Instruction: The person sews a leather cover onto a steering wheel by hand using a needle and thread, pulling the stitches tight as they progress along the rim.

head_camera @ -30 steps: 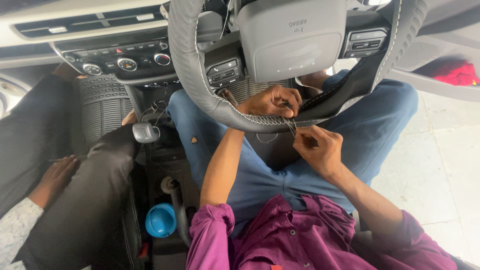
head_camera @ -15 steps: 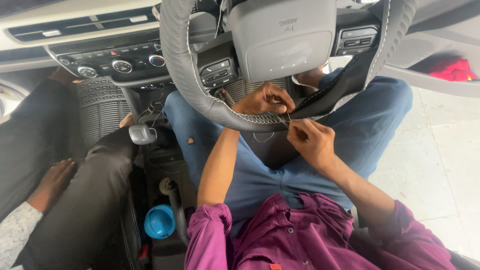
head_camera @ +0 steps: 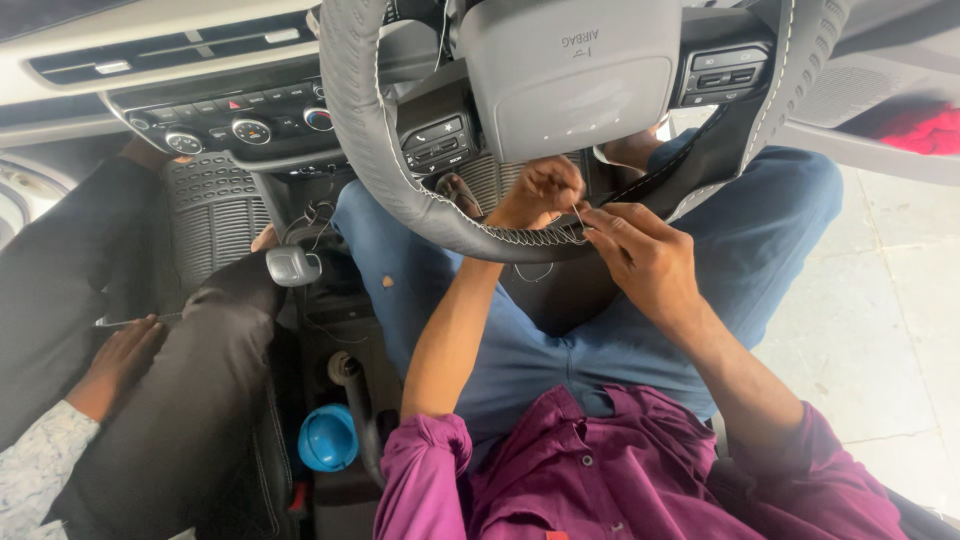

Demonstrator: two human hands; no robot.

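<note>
"Grey leather, wasn't it, on that steering wheel [head_camera: 400,170]?"

"Grey, yes, a cover wrapped round the rim, with a row of pale stitching [head_camera: 530,236] along the bottom arc. The wheel hung right over the person's lap, so both hands met at its lowest point."

"What were the hands doing?"

"The left hand [head_camera: 540,190] was curled shut around the rim from behind, I'd say to keep the cover tight against it. The right hand [head_camera: 645,262] had its fingertips pinched together on a thin pale thread [head_camera: 577,222], just at the end of the seam. A needle may have been there; it was too fine for me to tell."

"Why so close together?"

"Probably because one steadied the leather exactly where the other drew the thread. They were almost touching."

"Anyone else about?"

"One other person in the next seat, in dark trousers, with one hand [head_camera: 115,360] resting on the thigh. It lay well apart from the wheel."

"And the rest of it?"

"One gear knob [head_camera: 292,265] between the seats, one blue cap [head_camera: 327,437] down by the handbrake, three round dials [head_camera: 250,130] on the dashboard. Two hands at the wheel, one seam, one thread that I could count."
</note>
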